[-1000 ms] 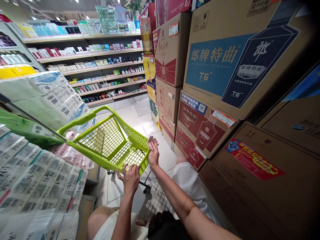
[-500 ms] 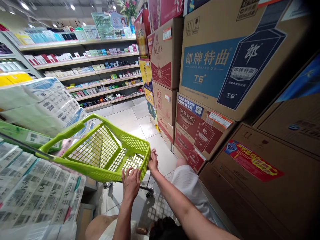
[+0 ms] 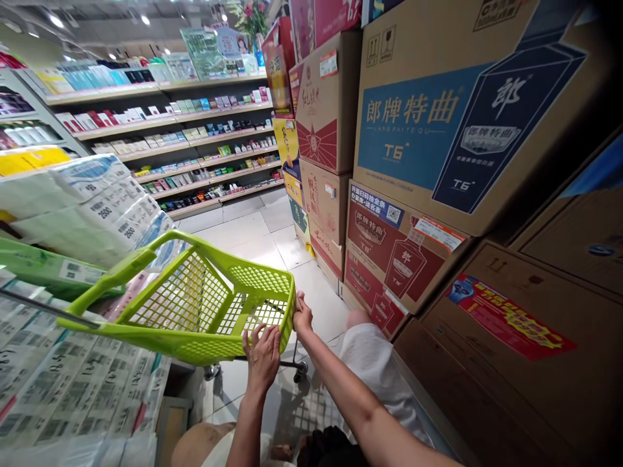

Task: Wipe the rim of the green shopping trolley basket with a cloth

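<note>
Resting spread on the green trolley (image 3: 199, 349), left hand (image 3: 263, 358); right hand (image 3: 302, 316) against its end, grip unclear.

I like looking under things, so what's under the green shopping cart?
Under the green shopping cart, you can see small wheels, a dark bar and pale floor tiles. The cart and left hand cover some of the space below, so I can't see everything there.
</note>
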Demonstrator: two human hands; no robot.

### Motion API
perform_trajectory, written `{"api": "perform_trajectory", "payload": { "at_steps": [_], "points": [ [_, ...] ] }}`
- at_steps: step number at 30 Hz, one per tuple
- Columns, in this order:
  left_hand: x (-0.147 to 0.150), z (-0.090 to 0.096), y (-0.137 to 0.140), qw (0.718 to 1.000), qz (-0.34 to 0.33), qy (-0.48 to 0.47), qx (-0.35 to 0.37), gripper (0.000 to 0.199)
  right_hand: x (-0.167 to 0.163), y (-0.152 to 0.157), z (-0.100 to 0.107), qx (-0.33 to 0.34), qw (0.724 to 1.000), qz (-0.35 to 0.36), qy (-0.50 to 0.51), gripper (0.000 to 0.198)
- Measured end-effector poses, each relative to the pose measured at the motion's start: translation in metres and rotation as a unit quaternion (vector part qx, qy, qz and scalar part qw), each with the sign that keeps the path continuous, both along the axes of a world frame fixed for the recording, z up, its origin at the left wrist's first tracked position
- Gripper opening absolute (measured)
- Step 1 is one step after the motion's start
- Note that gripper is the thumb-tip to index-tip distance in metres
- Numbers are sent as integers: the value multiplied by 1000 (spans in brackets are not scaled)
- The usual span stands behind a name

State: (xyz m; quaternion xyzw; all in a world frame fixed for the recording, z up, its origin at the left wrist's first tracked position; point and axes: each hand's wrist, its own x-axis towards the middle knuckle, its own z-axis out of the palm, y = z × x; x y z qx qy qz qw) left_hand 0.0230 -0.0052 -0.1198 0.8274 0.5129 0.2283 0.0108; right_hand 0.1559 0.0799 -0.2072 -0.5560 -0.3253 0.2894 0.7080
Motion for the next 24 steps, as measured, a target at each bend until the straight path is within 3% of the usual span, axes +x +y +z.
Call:
{"api": "perform_trajectory", "payload": {
  "at_steps": [5,9,11,17,19,24],
  "points": [
    [-7,4,2,1000,-14,0,6,33,23,13,24,-1,999,-1,-38,64],
    [-6,3,0,1000,0,-25,1,33,31,13,38,-82,995,7,-64,60],
    [-3,4,-1,999,-8,-40,-10,33,25,-1,38,-95,991,9,-90,59],
    [4,5,-5,996,-1,-90,-12,40,-7,-63,27,-17,967,36,-253,76],
    [3,6,-6,995,-13,-93,-23,40,4,-53,35,-17,963,49,-264,77],
    [-1,14,-9,995,-41,-83,-35,42,44,6,64,-89,967,82,-224,76]
  ]
}}
